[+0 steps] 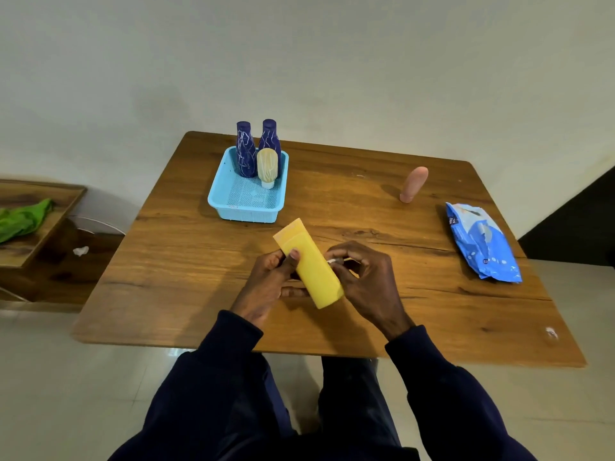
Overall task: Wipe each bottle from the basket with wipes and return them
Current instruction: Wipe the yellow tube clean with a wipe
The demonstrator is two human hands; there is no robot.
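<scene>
A yellow tube bottle [307, 261] lies tilted above the wooden table [186, 261], near its front edge. My left hand [266, 284] grips its left side, thumb on top. My right hand [366, 281] pinches a small white wipe [332, 261] against the bottle's right side. At the table's back stands a light blue basket [246, 207]. It holds two dark blue bottles [245, 151] [270, 138] and a cream bottle [267, 168] standing on its white cap.
A pink bottle [413, 184] stands on the table at the back right. A blue pack of wipes [482, 241] lies at the right edge. A low wooden shelf with a green cloth [23, 219] is on the left; a crumpled wipe [81, 250] lies below it.
</scene>
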